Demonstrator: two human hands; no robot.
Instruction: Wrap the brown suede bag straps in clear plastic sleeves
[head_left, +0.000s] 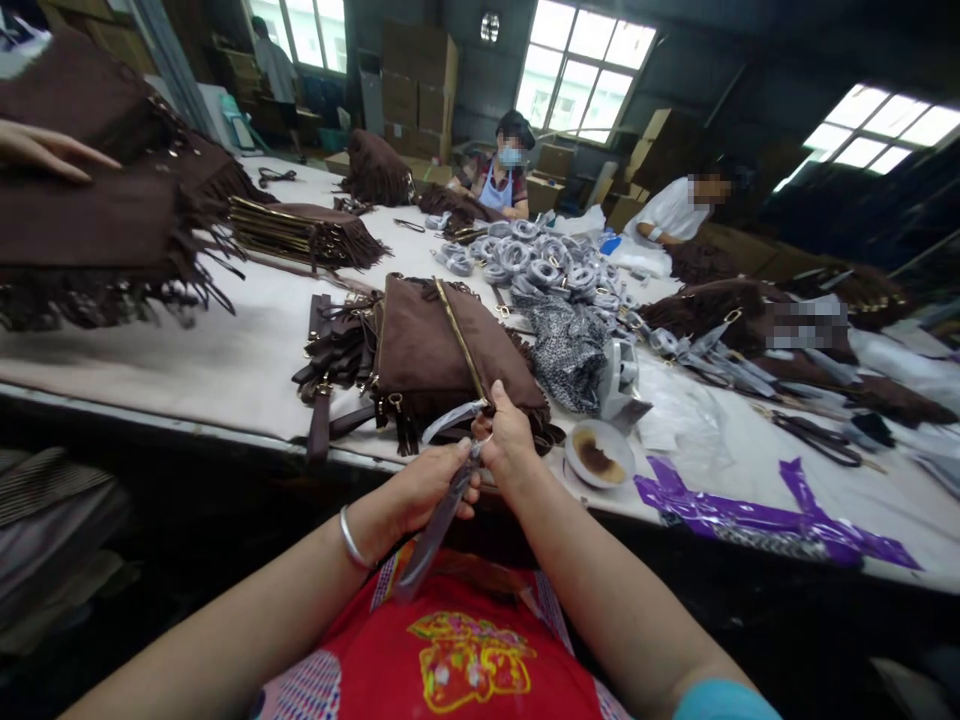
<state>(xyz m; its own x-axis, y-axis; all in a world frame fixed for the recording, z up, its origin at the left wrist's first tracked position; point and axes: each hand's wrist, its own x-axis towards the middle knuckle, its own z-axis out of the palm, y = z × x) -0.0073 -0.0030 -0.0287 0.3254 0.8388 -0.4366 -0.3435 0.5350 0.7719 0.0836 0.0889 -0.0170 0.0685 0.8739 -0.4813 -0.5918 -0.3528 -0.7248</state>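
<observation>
Two hands of ours meet at the near edge of the table (251, 365): our left hand (433, 488) pinches a plastic-wrapped strap (437, 532) near its upper end, and our right hand (511, 435) is closed on the near corner of a brown bag (416, 340). The bag lies on the table, its gold zip (459, 335) running away from our right thumb. A bowl (600, 455) stands just right, wrapped coils (541, 258) lie beyond, and a co-worker's hand (52, 150) rests on other bags (90, 215) at far left.
</observation>
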